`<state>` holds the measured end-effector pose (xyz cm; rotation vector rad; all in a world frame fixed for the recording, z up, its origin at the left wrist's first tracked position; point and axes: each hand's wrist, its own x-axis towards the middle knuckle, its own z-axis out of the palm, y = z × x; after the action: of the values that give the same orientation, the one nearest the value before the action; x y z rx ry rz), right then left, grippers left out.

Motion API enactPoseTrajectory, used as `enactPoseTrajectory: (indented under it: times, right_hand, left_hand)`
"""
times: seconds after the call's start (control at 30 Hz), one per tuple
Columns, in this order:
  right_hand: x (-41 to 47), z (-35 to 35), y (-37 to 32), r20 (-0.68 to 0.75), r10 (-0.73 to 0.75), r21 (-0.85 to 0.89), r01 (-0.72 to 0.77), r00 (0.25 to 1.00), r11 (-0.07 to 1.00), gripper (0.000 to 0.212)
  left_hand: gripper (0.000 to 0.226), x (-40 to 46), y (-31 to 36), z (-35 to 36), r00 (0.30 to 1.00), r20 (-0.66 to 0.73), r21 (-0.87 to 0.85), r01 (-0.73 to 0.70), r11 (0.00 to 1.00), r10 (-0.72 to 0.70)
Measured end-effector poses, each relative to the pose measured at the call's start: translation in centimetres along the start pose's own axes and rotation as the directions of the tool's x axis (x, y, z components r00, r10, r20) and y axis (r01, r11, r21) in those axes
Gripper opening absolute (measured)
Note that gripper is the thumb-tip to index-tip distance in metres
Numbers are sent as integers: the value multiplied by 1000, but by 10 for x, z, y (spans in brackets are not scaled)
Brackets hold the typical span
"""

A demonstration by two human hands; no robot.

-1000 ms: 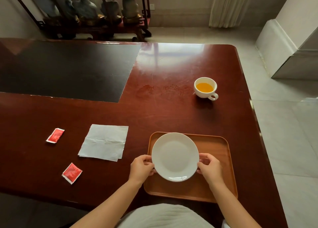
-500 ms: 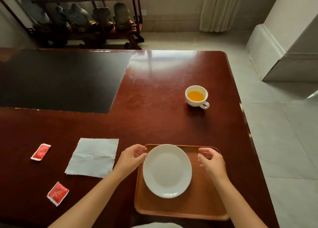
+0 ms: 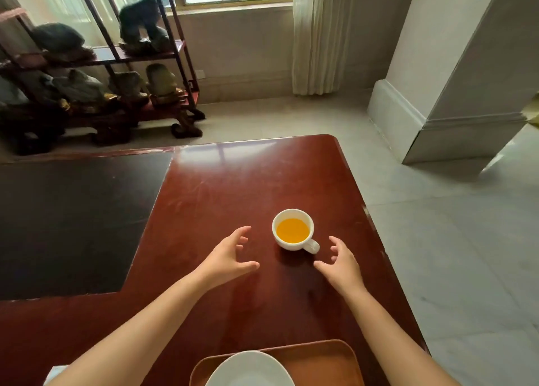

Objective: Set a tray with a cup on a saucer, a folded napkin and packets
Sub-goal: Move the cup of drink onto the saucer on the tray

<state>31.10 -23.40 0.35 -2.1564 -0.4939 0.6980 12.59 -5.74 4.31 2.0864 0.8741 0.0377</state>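
Observation:
A white cup filled with orange liquid stands on the red-brown table, its handle turned toward the near right. My left hand is open just left of the cup, fingers spread, not touching it. On the cup's right, my right hand is also open, close to the handle and apart from it. At the bottom edge lies the brown tray with the white saucer on it. A white corner of the napkin shows at the bottom left. The packets are out of view.
A black inlay covers the table's left part. The table's right edge drops to a tiled floor. Beyond the far edge stands a dark shelf of stones, with a curtain and a pillar base behind.
Both hands left the saucer on the tray and moved forward to either side of the cup. The view tilted up, so the packets and most of the napkin dropped out of sight.

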Motion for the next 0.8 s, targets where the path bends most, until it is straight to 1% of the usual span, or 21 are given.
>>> enactPoseTrajectory:
  times: [0.07, 0.13, 0.27, 0.37, 0.43, 0.5, 0.57, 0.8]
  right_hand:
    - [18, 5, -4, 40, 41, 12, -41, 998, 999, 78]
    - [33, 11, -6, 82, 75, 40, -79, 994, 996, 80]
    - [47, 19, -5, 151, 99, 169, -124, 984, 978, 80]
    - [53, 25, -2, 160, 74, 215, -108, 984, 971, 77]
    - [55, 28, 0, 143, 63, 238, -97, 988, 966, 73]
    - [58, 29, 3, 130, 51, 267, -84, 990, 960, 68]
    - [59, 28, 5, 127, 36, 285, -71, 991, 956, 65]
    - [53, 20, 3, 203, -10, 298, -52, 979, 953, 66]
  left_hand:
    - [89, 30, 9, 5, 998, 27, -82, 58, 995, -56]
    - [97, 55, 14, 13, 990, 94, -146, 116, 983, -103]
    - [111, 90, 15, 30, 957, 258, -136, 174, 975, -135]
    - [108, 103, 8, 39, 942, 318, -171, 171, 970, -110]
    - [97, 106, 3, 44, 950, 306, -205, 128, 970, -61]
    - [82, 108, -2, 47, 970, 242, -224, 81, 971, -26]
    - [73, 108, -5, 49, 985, 169, -227, 58, 972, -20]
    - [70, 91, -12, 47, 997, 54, -137, -55, 989, 63]
